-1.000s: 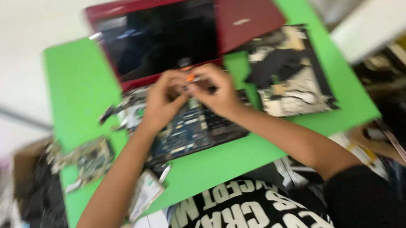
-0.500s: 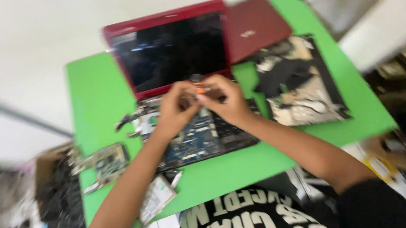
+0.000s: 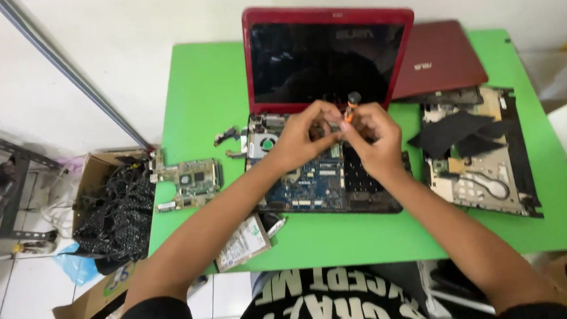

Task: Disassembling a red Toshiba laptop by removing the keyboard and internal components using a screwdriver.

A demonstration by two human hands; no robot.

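Note:
A red laptop with its dark screen (image 3: pixel 326 60) raised stands on a green table (image 3: pixel 202 91); its base is stripped, showing a blue motherboard (image 3: pixel 313 181) and a fan. Both hands meet above that board. My right hand (image 3: pixel 374 138) grips a small screwdriver with an orange and black handle (image 3: pixel 349 106), held upright. My left hand (image 3: pixel 299 137) pinches at the tool's lower end, fingertips touching the right hand. What lies under the fingers is hidden.
A loose green circuit board (image 3: pixel 190 181) lies at the table's left edge, a hard drive (image 3: pixel 243 242) near the front edge. A red lid panel (image 3: pixel 438 57) and a removed bottom case (image 3: pixel 484 152) sit at the right. A box of black cables (image 3: pixel 113 208) stands on the floor.
The view has shifted and sharpened, so the table sits more to the right and nearer. Both hands stay together over the open laptop base, with the screwdriver still between them.

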